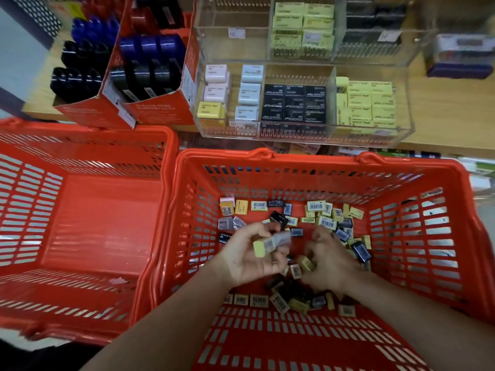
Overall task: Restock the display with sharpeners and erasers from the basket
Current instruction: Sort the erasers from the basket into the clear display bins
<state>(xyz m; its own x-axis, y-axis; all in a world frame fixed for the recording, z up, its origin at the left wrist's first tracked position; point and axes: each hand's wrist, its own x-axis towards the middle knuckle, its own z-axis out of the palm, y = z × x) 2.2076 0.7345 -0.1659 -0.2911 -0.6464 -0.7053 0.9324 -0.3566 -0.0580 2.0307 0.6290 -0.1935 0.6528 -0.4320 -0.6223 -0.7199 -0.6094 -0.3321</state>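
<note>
An orange basket in front of me holds several loose yellow and black erasers. My left hand is inside it, palm up, gripping a small stack of yellow and grey erasers. My right hand reaches down beside it, fingers curled over a yellow eraser in the pile. Above the basket, a clear acrylic display on the wooden shelf holds rows of white, blue, black and yellow erasers. Its upper left compartment has nothing in it.
A second orange basket stands to the left with nothing inside. Red cardboard boxes of black, blue and red sharpeners sit on the shelf, left of the acrylic display. A boxed item lies at the far right of the shelf.
</note>
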